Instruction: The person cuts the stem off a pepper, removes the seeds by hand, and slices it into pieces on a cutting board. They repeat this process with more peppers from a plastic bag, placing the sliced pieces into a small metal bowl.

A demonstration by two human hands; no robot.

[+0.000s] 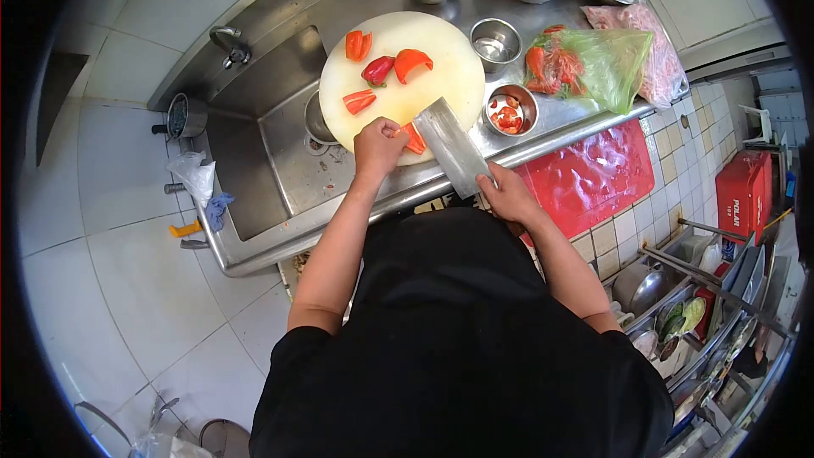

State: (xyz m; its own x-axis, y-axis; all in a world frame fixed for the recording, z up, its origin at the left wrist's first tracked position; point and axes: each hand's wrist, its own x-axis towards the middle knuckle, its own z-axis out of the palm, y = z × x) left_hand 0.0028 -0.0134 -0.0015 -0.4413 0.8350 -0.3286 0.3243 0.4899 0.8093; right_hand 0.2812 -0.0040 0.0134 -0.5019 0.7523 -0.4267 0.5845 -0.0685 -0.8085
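Observation:
My right hand (509, 193) grips a cleaver (452, 149), its broad blade lying over the near right edge of a round white cutting board (458, 59). With fingers bent, my left hand (379, 151) holds a piece of red bell pepper (414, 139) on the board, just left of the blade. Farther back on the board are a cut pepper piece (359, 102), a darker red pepper (378, 71), a curved pepper piece (414, 64) and another cut piece (358, 45). The cleaver's handle is mostly hidden in my right hand.
A steel bowl (511, 90) with red pepper scraps stands right of the board, near a smaller steel bowl (496, 42). Peppers (551, 68) lie in a green plastic bag (612, 68). The sink basin (246, 153) is at left, under a faucet (231, 47). A red mat (593, 174) lies below the counter.

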